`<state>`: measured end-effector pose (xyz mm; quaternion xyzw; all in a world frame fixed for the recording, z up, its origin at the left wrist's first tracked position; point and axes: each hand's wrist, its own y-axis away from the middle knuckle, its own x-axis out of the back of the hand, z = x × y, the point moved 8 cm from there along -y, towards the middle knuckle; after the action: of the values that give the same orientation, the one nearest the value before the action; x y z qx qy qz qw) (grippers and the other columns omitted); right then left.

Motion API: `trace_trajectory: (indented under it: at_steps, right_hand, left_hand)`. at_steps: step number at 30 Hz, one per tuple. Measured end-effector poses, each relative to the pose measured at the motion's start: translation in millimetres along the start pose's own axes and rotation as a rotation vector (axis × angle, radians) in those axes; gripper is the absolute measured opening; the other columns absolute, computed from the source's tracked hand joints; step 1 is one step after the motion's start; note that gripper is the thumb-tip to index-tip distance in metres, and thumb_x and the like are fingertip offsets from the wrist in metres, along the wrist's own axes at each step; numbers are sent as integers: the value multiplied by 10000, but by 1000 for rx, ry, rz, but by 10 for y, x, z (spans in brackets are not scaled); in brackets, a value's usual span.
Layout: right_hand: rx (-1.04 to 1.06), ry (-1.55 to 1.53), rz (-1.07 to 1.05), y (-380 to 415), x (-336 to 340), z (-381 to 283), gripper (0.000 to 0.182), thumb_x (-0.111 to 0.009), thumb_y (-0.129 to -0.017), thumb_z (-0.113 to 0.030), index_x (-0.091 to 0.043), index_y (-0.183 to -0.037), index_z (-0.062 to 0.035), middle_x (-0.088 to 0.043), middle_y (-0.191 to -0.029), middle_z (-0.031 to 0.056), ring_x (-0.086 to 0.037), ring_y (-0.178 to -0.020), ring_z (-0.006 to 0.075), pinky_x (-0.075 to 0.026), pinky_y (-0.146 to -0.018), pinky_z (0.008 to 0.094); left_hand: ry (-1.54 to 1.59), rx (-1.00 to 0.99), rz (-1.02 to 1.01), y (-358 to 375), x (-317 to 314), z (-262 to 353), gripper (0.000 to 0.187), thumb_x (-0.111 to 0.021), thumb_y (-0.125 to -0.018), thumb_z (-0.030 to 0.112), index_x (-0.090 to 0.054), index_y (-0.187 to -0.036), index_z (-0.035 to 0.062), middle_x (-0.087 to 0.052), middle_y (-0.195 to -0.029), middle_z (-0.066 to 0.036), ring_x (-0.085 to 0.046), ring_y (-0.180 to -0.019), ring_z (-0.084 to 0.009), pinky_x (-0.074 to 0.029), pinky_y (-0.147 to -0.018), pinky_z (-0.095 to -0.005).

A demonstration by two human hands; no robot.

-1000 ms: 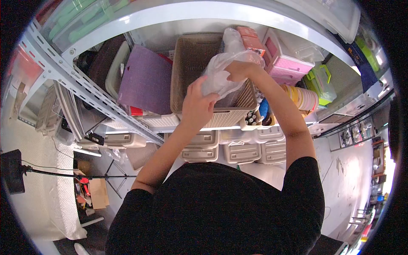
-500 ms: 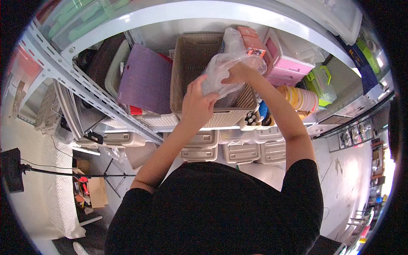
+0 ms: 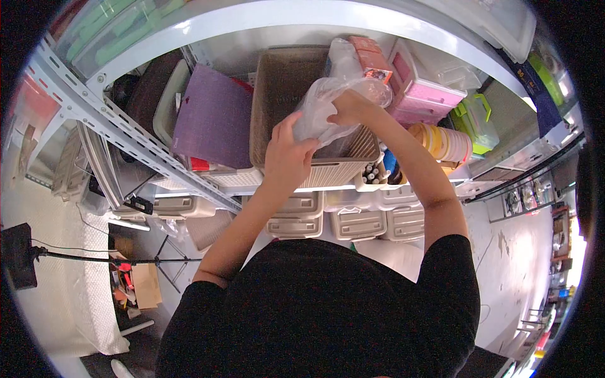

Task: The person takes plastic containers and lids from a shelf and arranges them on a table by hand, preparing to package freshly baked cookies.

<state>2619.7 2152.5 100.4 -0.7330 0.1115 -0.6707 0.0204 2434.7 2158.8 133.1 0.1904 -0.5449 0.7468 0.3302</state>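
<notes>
A clear plastic bag (image 3: 315, 113) is held over a beige woven basket (image 3: 268, 101) on the shelf. My left hand (image 3: 287, 154) grips the bag's near left edge between thumb and fingers. At the bag's right side is my right hand (image 3: 351, 108), its fingers curled at the opening and partly inside the plastic. Whatever the right fingertips touch within the bag is too unclear to make out. Behind the bag, more clear plastic (image 3: 345, 60) and an orange box (image 3: 370, 58) stand at the basket's back right.
A purple panel (image 3: 214, 116) leans left of the basket. To the right are pink drawers (image 3: 428, 97), stacked yellow-and-white rolls (image 3: 444, 145) and a green-latched box (image 3: 476, 123). Lidded beige bins (image 3: 358, 225) sit below. A metal shelf beam (image 3: 283, 14) arches overhead.
The view has shifted slightly. My left hand has moved a little left with the bag's edge, and the bag looks slightly more spread. My right hand stays at its opening.
</notes>
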Motion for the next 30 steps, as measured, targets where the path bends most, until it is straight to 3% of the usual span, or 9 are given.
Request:
trace_trajectory:
  at_steps: [3, 5, 9, 14, 18, 20, 23, 26, 30]
  right_hand:
    - [-21, -16, -61, -14, -96, 74, 528, -681, -618, -228, -550, -1083, -17, -574, -1084, 212, -550, -1014, 348, -429, -896, 400]
    - [122, -34, 90, 6, 40, -47, 504, -679, -613, -226, -564, -1053, -8, -591, -1035, 220, -564, -981, 353, -440, -878, 406]
    - [142, -37, 153, 8, 59, -58, 422, -661, -631, -241, -603, -964, 11, -615, -958, 221, -586, -913, 368, -463, -830, 415]
    - [38, 44, 44, 28, -44, -52, 432, -668, -673, -376, -633, -806, 33, -633, -859, 218, -610, -822, 371, -482, -762, 425]
    - [-21, 98, 18, 9, -84, -59, 462, -679, -688, -418, -637, -832, 18, -630, -875, 215, -609, -843, 362, -478, -772, 423]
    - [5, 92, 27, 25, -17, -134, 530, -691, -710, -345, -545, -1107, -26, -576, -1057, 195, -548, -996, 347, -420, -882, 407]
    - [54, 131, 76, -20, -159, -35, 465, -698, -694, -392, -623, -982, -35, -614, -963, 190, -583, -944, 348, -468, -811, 419]
    - [-24, 165, -81, -31, -161, -118, 553, -729, -647, -407, -595, -1053, -57, -603, -1035, 160, -569, -988, 336, -455, -836, 443]
    - [28, 314, -151, -73, -113, -363, 653, -761, -584, -436, -576, -1083, -58, -592, -1084, 126, -544, -1039, 316, -417, -886, 472]
  left_hand:
    - [-2, 11, -16, -1, -8, -7, 168, -666, -646, 47, -693, -800, 111, -417, -1230, -167, -442, -1096, -367, -437, -864, -395]
    - [18, 33, -54, 2, -45, -33, 150, -674, -685, 87, -688, -834, 90, -411, -1256, -179, -445, -1095, -362, -389, -914, -421]
    - [23, 17, -37, 15, -40, -20, 148, -672, -687, 86, -691, -834, 94, -413, -1257, -174, -448, -1091, -361, -395, -907, -422]
    - [15, 20, -58, 52, -55, -6, 129, -671, -690, 86, -693, -817, 87, -415, -1255, -178, -449, -1100, -361, -392, -916, -409]
    - [4, 42, -61, 61, -43, -21, 117, -677, -688, 92, -693, -804, 81, -421, -1245, -184, -450, -1104, -361, -391, -918, -402]
    - [-2, 11, -37, 57, -8, 5, 114, -684, -685, 100, -693, -796, 80, -429, -1239, -184, -452, -1102, -363, -391, -914, -405]
    - [1, 20, -36, 63, -6, -1, 106, -687, -684, 106, -693, -787, 80, -434, -1233, -186, -451, -1103, -364, -388, -912, -411]
    - [5, 7, -20, 68, -12, -15, 114, -682, -690, 106, -693, -802, 87, -432, -1239, -186, -450, -1103, -364, -385, -912, -419]
    - [-21, -12, 30, 23, -5, 3, 131, -679, -690, 98, -691, -820, 93, -433, -1243, -185, -454, -1099, -363, -388, -907, -417]
